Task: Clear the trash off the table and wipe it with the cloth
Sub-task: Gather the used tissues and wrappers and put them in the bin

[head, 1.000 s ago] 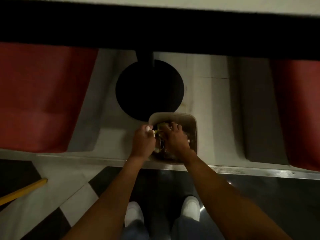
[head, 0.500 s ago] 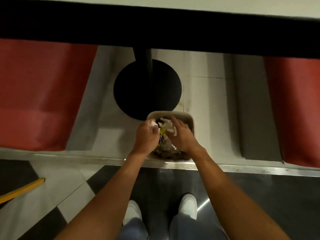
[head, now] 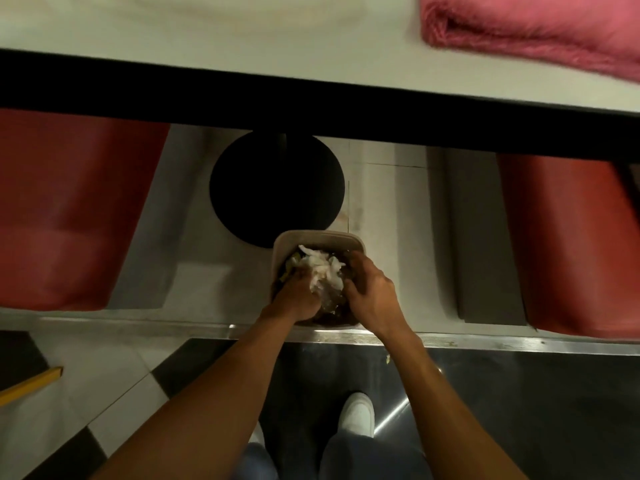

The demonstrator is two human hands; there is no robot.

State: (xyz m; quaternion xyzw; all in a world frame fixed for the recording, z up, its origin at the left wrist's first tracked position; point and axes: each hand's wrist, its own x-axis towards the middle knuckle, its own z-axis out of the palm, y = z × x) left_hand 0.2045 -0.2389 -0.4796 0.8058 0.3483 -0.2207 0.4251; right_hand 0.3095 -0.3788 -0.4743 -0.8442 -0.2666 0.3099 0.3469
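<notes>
The trash (head: 323,271) is piled high in the small bin (head: 318,236) on the floor. The left hand (head: 294,301) is curled round the white paper and the right hand (head: 372,294) bends over the pile, though nobody can tell if that one grips or only pushes. If they press too hard or let go too fast, bits could spill over the rim or the bin could tip. The black table foot (head: 277,188) sits just behind the bin, red seats (head: 69,209) stand on both sides, and the pink cloth (head: 533,32) lies up on the table (head: 207,36), well apart from both hands.
</notes>
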